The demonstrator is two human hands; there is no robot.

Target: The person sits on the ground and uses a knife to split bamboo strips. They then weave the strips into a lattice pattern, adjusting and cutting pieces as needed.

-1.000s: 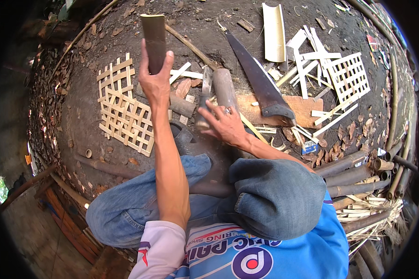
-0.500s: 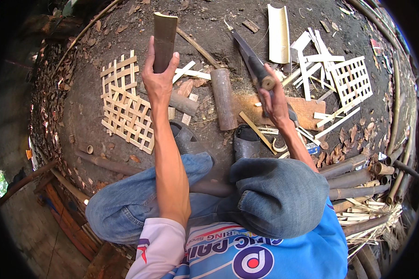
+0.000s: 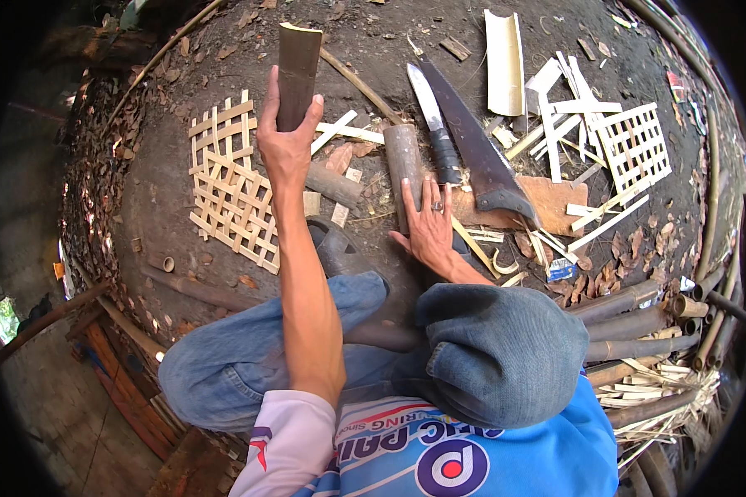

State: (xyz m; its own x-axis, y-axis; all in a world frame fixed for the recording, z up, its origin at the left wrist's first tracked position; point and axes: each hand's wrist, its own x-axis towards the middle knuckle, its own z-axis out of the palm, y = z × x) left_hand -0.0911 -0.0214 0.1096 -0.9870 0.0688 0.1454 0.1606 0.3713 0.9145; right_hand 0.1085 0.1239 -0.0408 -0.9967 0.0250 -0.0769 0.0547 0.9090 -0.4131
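Observation:
My left hand point(image 3: 288, 149) is closed round the lower end of a split bamboo piece point(image 3: 298, 74), held upright with its dark outer skin toward me. My right hand point(image 3: 431, 228) is open, fingers stretched forward. Its fingertips rest on the near part of a short round log point(image 3: 404, 157) and reach close to the black-wrapped handle of a knife point(image 3: 445, 156). The knife's bright blade points away from me. Beside it on the right lies a long dark tapering blade point(image 3: 472, 141), wide at its near end, like a handsaw; its handle cannot be made out.
Woven bamboo lattices lie at left point(image 3: 232, 195) and right point(image 3: 636, 145). A pale half-split bamboo point(image 3: 506, 70) lies at the far side. A brown board point(image 3: 559, 199) sits under the dark blade, with loose strips around. Bamboo poles point(image 3: 630, 319) are stacked at right.
My right hand has let go of the knife, which now lies between the log and the dark blade. The hand has moved left and nearer to me, onto the log. My left hand keeps its hold.

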